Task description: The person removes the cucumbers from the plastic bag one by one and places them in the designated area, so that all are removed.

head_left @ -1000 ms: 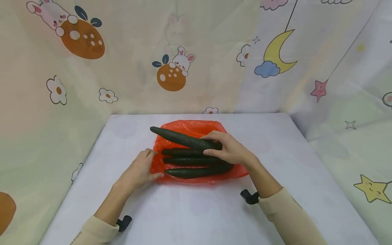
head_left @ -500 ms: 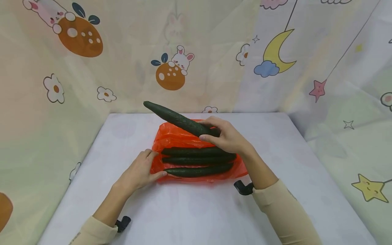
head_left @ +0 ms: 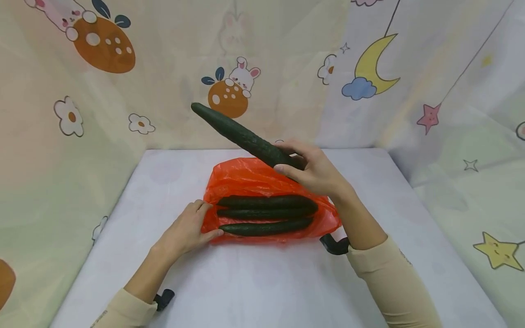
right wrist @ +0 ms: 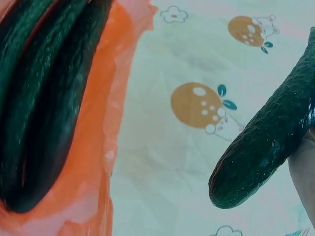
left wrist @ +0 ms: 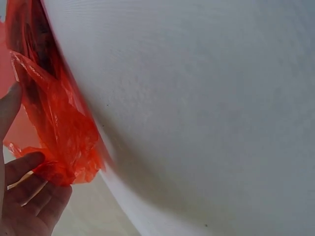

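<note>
A white, flat counter (head_left: 262, 282) is filling the lower part of the head view, and a few dark specks (left wrist: 206, 225) are showing on it in the left wrist view. Directly on it, nearer its far edge, a crumpled red plastic bag (head_left: 246, 176) is lying spread out. Three dark green cucumbers (head_left: 266, 213) are resting side by side on the bag, running left to right, its red showing between the nearest and the middle one.
</note>
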A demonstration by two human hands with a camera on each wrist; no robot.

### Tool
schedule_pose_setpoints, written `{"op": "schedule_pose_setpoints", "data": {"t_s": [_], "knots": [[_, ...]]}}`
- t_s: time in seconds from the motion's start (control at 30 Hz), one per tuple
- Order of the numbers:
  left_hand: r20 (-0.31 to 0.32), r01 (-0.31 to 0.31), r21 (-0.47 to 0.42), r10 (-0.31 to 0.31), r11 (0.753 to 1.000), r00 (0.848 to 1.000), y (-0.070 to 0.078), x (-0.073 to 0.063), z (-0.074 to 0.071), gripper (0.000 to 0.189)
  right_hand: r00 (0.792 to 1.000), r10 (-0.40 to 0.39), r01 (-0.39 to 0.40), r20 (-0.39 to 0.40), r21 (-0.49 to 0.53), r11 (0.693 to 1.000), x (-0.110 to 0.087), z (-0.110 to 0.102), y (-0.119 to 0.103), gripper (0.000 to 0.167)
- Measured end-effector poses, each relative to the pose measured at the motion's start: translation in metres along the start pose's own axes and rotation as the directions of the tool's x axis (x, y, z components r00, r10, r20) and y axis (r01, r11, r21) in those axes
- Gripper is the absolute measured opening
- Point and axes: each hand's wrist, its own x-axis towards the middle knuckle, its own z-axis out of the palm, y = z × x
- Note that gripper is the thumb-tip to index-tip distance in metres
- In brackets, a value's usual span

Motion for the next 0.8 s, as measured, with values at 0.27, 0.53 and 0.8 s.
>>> {"op": "schedule_pose_setpoints", "data": {"t_s": [0.27,0.53,0.8], "knots": [[-0.015,-0.029,0.018,0.029,0.999,0.999,0.001,0.003,-0.002,0.077,0.998,0.048,-0.049,-0.035,-0.042,0.998,-0.013,-0.017,0.011,0.047],[-0.014,-0.026,0.010,0.026,1.000,1.000,0.001,0.002,-0.001,0.076,0.988,0.133,-0.139,-0.078,-0.081,0.987,-0.037,-0.035,0.027,0.047],[-0.025,-0.037,0.010,0.037,0.999,0.999,0.001,0.001,0.000,0.076,0.966,0.216,-0.241,-0.140,-0.198,0.950,-0.063,-0.054,0.027,0.046]]}}
